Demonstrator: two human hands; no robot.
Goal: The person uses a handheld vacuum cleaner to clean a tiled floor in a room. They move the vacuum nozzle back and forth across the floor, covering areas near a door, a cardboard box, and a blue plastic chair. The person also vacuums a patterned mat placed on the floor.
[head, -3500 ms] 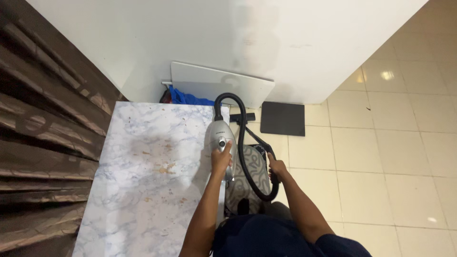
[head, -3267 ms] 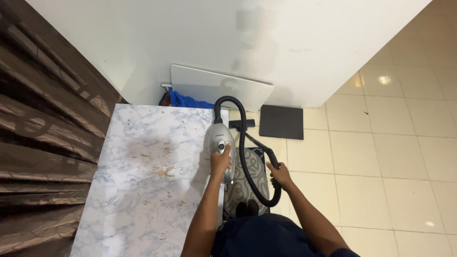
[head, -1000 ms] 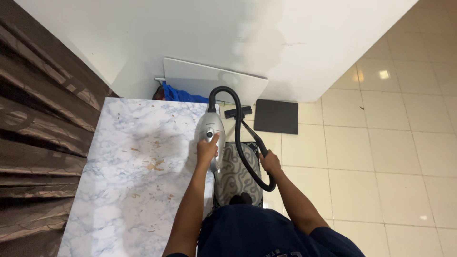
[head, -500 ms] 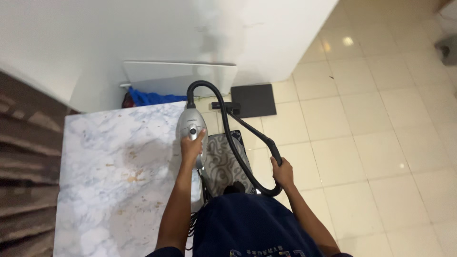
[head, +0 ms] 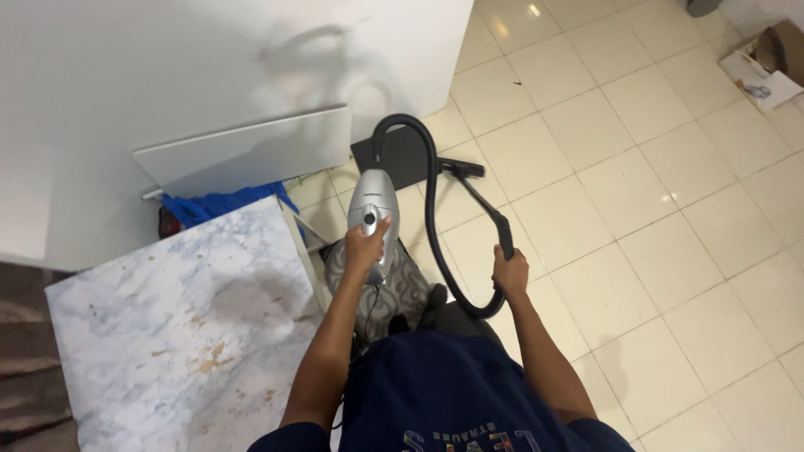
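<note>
Bright overhead light, glossy tile glare

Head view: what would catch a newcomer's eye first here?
The silver handheld vacuum cleaner at centre, gripped by the left hand, with its black hose looping over to the wand held by the right hand. To the left lies a marble-patterned tabletop speckled with brown crumbs; cream floor tiles fill the right.

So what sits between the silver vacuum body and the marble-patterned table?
In the head view, only bare cream floor tile and the table's white edge separate it from the vacuum body, which the left hand holds.
</note>
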